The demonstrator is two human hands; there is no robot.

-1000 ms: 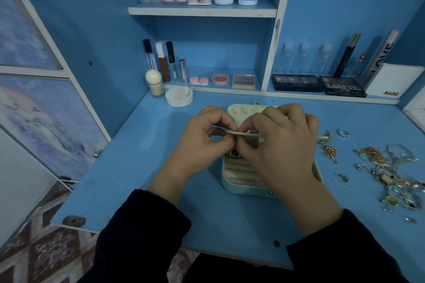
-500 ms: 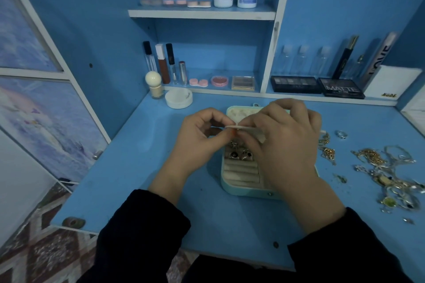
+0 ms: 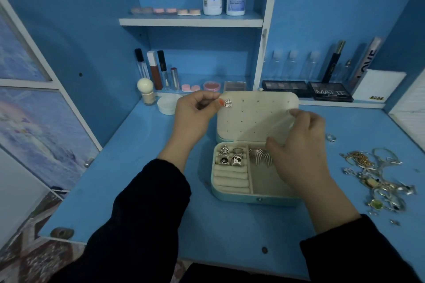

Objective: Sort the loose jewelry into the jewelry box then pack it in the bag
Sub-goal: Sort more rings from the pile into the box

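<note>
— Silver earring (image 3: 227,102): where was it held?
— Pinched by the left hand (image 3: 195,114), at the lid corner of the open jewelry box (image 3: 253,199).
— And the right hand (image 3: 301,151)?
— Blurred above the box; its grip could not be told.

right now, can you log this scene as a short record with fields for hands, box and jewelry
mint-green jewelry box: open, cream lid raised
left hand: pinches small silver woven earring by the lid's top left corner
right hand: above box's right side, fingers blurred, grip unclear
inside: four rings in roll slots, silver fan-shaped earrings beside them
loose: tangled gold and silver jewelry pile, blue table, right of box
</note>
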